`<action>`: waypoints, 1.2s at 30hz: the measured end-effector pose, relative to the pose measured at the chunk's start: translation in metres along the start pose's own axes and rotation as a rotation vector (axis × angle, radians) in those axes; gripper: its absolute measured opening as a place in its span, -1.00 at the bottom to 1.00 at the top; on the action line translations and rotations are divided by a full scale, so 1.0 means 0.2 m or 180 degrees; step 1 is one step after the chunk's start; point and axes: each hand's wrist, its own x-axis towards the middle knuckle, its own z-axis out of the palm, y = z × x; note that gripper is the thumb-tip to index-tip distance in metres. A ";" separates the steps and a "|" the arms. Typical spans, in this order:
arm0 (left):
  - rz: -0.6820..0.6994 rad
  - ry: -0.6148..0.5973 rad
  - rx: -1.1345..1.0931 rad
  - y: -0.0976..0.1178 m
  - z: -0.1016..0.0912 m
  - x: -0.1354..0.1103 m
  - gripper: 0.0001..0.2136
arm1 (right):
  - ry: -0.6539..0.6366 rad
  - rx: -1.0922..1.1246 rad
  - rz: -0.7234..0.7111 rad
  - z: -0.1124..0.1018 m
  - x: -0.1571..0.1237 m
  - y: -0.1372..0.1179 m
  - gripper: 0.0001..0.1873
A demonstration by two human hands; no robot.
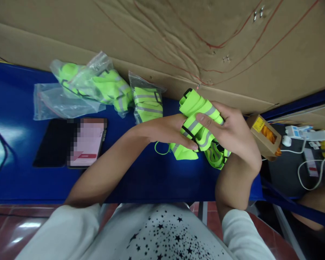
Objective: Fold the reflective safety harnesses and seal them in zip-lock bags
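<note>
Both of my hands hold a neon yellow reflective vest (203,104) just above the blue table (151,173). It is rolled into a bundle, with grey reflective stripes and black trim showing. My left hand (176,131) grips the near left side, its fingers partly hidden by the fabric. My right hand (233,128) wraps round the far right side, thumb across the top. Loose fabric and a thin yellow cord hang below the bundle. Behind my left forearm, a similar folded vest (148,103) lies in a clear bag.
More bagged yellow vests (108,86) lie against the cardboard wall (124,39), beside a flat clear bag (62,103). A lit phone (88,142) rests on a dark flat item (54,144). To the right are an open cardboard box (264,135) and white cables (300,173); part of another person shows there.
</note>
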 end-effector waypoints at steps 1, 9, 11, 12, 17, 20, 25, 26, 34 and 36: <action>-0.0012 0.0177 0.0139 -0.01 -0.01 0.00 -0.82 | 0.0056 -0.0060 -0.0017 0.01 0.00 0.00 -0.72; -0.0107 0.0088 0.0209 -0.04 -0.09 -0.02 -0.80 | 0.0198 0.0352 0.0339 0.02 0.02 0.03 -0.60; -0.0171 0.0140 0.0303 -0.03 -0.11 -0.03 -0.80 | 0.0307 0.0544 0.0398 0.03 0.02 0.03 -0.57; -0.0248 0.0165 0.0395 -0.03 -0.12 -0.04 -0.80 | 0.0332 0.0601 0.0409 0.03 0.02 0.03 -0.56; -0.0099 0.0056 0.0408 0.02 -0.11 -0.07 -0.78 | 0.0277 0.1058 0.0648 0.04 0.03 0.06 -0.57; 0.0221 0.0055 0.0343 0.06 -0.06 -0.08 -0.80 | 0.0120 0.1541 0.0855 0.04 0.06 0.12 -0.57; 0.0159 0.0142 0.0600 -0.02 -0.07 -0.05 -0.79 | -0.0215 0.1662 0.0800 0.06 0.09 0.18 -0.57; 0.0164 0.0103 0.0557 -0.05 -0.08 -0.04 -0.77 | -0.0248 0.1572 0.0756 0.06 0.10 0.18 -0.57; 0.0350 0.0043 0.0177 -0.02 -0.09 -0.05 -0.85 | 0.0355 0.0584 0.0224 0.07 0.10 0.15 -0.60; 0.0345 -0.0010 0.0127 0.01 -0.09 -0.06 -0.86 | 0.0464 0.0259 0.0012 0.05 0.07 0.11 -0.64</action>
